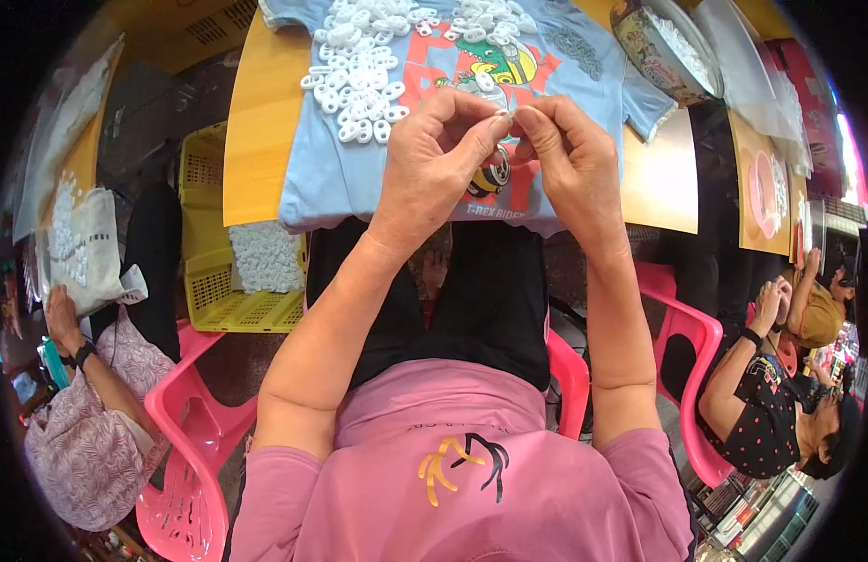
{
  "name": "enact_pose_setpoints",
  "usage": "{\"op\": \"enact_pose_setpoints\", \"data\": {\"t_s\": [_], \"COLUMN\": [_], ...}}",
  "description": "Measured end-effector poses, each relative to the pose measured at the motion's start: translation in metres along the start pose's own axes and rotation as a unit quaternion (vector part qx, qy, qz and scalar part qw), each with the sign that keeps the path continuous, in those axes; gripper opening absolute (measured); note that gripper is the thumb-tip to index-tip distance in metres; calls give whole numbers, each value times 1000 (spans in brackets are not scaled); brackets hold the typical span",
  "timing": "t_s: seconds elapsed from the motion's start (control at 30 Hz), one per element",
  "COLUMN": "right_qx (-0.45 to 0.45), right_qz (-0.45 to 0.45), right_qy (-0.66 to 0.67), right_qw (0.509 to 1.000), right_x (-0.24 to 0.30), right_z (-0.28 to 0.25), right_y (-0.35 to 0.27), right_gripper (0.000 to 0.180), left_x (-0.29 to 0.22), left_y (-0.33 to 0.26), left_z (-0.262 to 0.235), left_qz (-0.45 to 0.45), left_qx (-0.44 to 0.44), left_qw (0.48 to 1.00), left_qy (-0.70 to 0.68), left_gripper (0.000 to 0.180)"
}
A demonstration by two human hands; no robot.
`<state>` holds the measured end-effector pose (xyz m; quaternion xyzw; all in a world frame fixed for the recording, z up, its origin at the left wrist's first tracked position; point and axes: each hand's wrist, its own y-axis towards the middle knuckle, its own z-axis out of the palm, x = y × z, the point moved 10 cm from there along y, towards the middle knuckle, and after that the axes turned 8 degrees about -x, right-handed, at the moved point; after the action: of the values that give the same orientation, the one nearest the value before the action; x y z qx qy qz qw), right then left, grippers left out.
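Observation:
My left hand [438, 164] and my right hand [570, 159] meet over a light blue printed T-shirt [331, 192] spread on the table. Thumbs and forefingers of both are pinched together, tip to tip. Whatever sits between the fingertips is too small and too covered to name. Just beyond them lies a single white oval plastic piece [485, 81]. A heap of such white pieces with holes [359, 75] covers the shirt's far left, and a second cluster [490, 19] lies at the far middle. Small grey metal-looking bits [574, 49] are scattered at the far right.
A round tin [654, 47] holding white pieces stands at the back right. Yellow plastic crates [242, 309] are at the left, one with a bundle of white pieces [265, 256]. Pink chairs [682, 328] flank me. Other people [101, 421] sit at tables on both sides.

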<state>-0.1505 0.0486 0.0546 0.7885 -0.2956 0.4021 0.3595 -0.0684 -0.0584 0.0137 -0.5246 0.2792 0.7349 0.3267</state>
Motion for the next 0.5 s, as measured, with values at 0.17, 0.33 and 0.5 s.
{"op": "enact_pose_setpoints", "data": {"t_s": [0.17,0.33,0.5], "right_qx": [-7,-7,21], "right_qz": [-79,-227,-236], "right_qy": [-64,-132,-101], "right_qw": [995,965,966], "right_x": [7,33,33], "right_z": [2,7,8], "right_y": [1,-1,7], "right_gripper": [19,15,8], "left_x": [3,5,8], "left_y": [0,1,1], "left_z": [-1,-1,0], "left_qz": [8,-10,-34], "left_qx": [-1,5,26], "left_qw": [1000,1000,999], "left_qy": [14,19,-14], "left_gripper": [8,9,11]}}
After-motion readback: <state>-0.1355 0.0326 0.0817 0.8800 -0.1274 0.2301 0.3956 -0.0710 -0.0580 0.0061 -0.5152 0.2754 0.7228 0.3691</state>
